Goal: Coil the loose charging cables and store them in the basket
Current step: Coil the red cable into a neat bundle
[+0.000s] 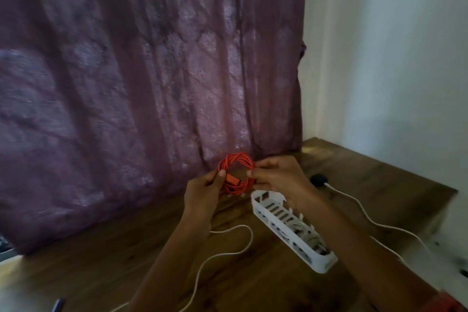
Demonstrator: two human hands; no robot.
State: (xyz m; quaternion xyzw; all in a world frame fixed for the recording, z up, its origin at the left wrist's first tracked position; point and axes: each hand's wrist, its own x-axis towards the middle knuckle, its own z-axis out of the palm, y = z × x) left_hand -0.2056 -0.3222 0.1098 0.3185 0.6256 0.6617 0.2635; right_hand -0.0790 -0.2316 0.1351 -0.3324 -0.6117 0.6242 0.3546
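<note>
**Above the far edge of the table, an orange coil is held in both hands**

Over the wooden table (253,286), just in front of the purple curtain (152,71), the orange cable (235,172) is held up as a round coil of several loops. Its left side is pinched by the left hand (202,192), with the thumb laid over the strands. Its right side is gripped by the right hand (276,177), whose fingers are curled round the bundle. An orange connector (231,180) is seen lying across the lower part of the coil. The bottom of the coil is partly hidden behind the left hand, and the cable's other end cannot be made out.

Just below and to the right of the coil, the white basket (326,265) is set lengthwise on the table, its middle covered by the right forearm. Pale coiled cable (304,233) is seen inside it, though how many cables are there cannot be told.

A loose white cable (251,237) is spread in a loop on the table under the left forearm, and its near end is cut off by the lower edge. A second white cable (354,200) is trailed to the right from a small black plug (319,180). A dark object (57,305) at the lower left is too blurred to be identified.
</note>
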